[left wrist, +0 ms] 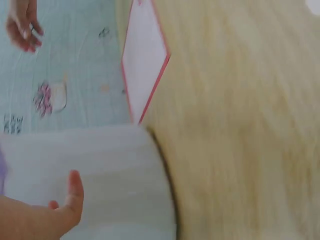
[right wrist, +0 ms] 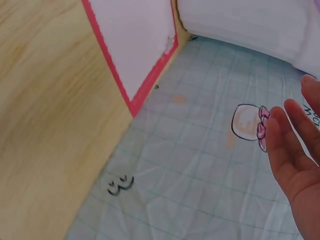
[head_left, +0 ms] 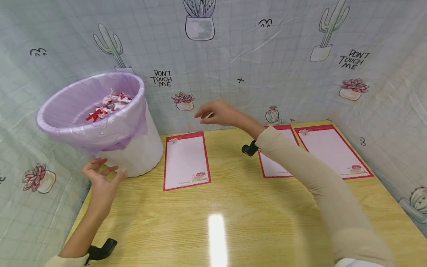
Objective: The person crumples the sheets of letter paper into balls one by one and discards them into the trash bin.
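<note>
A person's left hand (left wrist: 47,216), one digit extended, is seen in front of a white bin (left wrist: 115,175) with a strip of purple (left wrist: 2,170) at the frame's left edge; whether they touch is unclear. Beyond, a red-bordered sheet of paper (left wrist: 145,57) lies on a wooden table (left wrist: 235,125) near a printed cloth (left wrist: 80,45), the right hand (left wrist: 23,22) at upper left.

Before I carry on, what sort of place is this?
Probably a screened-off tabletop workspace: a wood-grain table, cactus-print sheeting behind it, and a lined bin holding red-and-white scraps.
</note>
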A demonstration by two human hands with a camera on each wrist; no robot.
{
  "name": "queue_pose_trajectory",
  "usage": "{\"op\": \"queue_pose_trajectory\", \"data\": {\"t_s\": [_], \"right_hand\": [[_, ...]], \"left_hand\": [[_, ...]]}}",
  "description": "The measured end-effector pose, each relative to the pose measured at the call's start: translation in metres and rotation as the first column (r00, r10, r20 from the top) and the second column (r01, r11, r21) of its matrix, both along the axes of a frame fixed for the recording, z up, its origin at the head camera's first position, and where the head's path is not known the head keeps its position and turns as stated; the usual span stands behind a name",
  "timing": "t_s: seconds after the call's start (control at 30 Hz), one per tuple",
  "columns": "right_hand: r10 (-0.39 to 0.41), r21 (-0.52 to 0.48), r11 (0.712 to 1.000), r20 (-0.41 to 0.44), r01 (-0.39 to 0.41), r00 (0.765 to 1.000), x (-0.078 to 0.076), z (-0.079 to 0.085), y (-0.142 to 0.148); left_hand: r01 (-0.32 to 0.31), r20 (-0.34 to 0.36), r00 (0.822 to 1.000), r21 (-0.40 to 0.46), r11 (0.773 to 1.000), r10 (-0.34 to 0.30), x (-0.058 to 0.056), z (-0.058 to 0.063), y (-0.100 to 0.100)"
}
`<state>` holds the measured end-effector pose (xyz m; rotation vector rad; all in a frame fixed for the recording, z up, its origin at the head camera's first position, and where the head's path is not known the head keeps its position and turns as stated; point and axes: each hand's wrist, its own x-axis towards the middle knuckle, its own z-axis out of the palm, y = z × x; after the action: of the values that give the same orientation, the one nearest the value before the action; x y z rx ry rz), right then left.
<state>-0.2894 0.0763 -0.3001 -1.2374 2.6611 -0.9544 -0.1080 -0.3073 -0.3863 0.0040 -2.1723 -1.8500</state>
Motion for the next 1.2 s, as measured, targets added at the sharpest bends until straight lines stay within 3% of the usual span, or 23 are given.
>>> {"op": "queue_pose_trajectory", "data": {"t_s": [0.07,0.13,0.2,0.33,0.43,0.5,0.57,0.7,0.87,1.07,1.2], "right_hand": [[-0.007,-0.035,0.999,0.016,0.007,1.000,0.001,-0.008,0.000],[-0.012,-0.074,0.997,0.041,0.015,0.999,0.003,-0.016,0.001],[-0.027,-0.101,0.994,0.076,0.034,0.997,0.005,-0.024,0.003],[-0.049,-0.122,0.990,0.138,0.066,0.989,0.008,-0.042,0.005],[-0.067,-0.097,0.992,0.146,0.082,0.987,0.009,-0.059,0.006],[-0.092,-0.064,0.993,0.150,0.103,0.984,0.011,-0.071,0.005],[-0.131,-0.008,0.991,0.158,0.134,0.979,0.012,-0.084,0.004],[-0.193,0.129,0.977,0.192,0.170,0.962,0.012,-0.108,-0.001],[-0.189,0.291,0.949,0.206,0.124,0.960,0.011,-0.132,-0.010],[-0.193,0.359,0.927,0.211,0.107,0.958,0.014,-0.143,-0.019],[-0.236,0.382,0.912,0.189,0.150,0.953,0.013,-0.146,-0.024]], "left_hand": [[0.049,0.034,0.998,-0.112,0.992,-0.045,0.000,-0.008,0.012],[0.117,0.064,0.993,-0.259,0.959,-0.103,0.000,-0.014,0.021],[0.191,0.069,0.982,-0.379,0.905,-0.178,-0.004,-0.021,0.029],[0.254,-0.002,0.947,-0.602,0.757,-0.320,-0.017,-0.035,0.036],[0.295,-0.034,0.906,-0.665,0.686,-0.422,-0.027,-0.041,0.040],[0.338,-0.005,0.886,-0.677,0.654,-0.463,-0.033,-0.041,0.045],[0.368,0.024,0.874,-0.683,0.630,-0.484,-0.040,-0.040,0.051],[0.410,0.096,0.868,-0.693,0.593,-0.488,-0.052,-0.042,0.061],[0.439,0.156,0.862,-0.706,0.556,-0.482,-0.070,-0.045,0.071],[0.536,0.272,0.824,-0.661,0.526,-0.497,-0.090,-0.051,0.073],[0.558,0.297,0.809,-0.658,0.505,-0.507,-0.102,-0.056,0.075]]}}
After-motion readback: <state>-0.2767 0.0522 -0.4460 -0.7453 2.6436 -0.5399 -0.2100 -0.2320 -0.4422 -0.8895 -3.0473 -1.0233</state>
